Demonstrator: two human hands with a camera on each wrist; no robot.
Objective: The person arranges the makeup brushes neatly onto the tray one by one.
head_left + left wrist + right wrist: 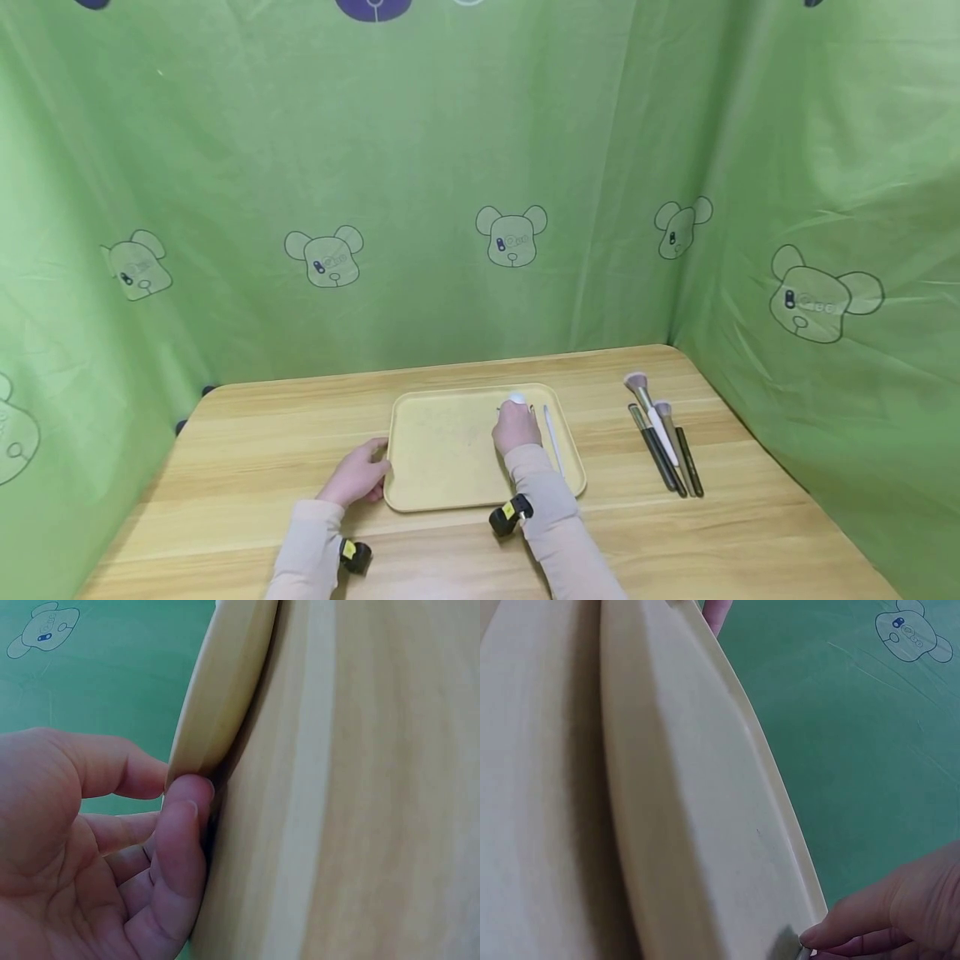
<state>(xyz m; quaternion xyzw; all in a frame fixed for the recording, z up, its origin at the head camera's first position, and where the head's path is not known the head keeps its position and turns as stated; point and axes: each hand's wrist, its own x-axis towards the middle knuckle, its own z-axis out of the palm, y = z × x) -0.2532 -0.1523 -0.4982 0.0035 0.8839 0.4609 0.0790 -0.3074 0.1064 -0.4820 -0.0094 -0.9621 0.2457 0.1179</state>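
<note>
In the head view, the tray (442, 450) lies on the table (240, 467), the left hand (358, 475) at its left edge and the right hand (517, 429) over its right part, just beside a thin pale stick (553, 440). Brushes (663, 437) lie right of the tray. In the left wrist view, the left hand's curled fingers pinch the tray's rim. In the right wrist view, the right hand's fingertips pinch a small grey thing (804, 952), mostly hidden, near the far rim.
</note>
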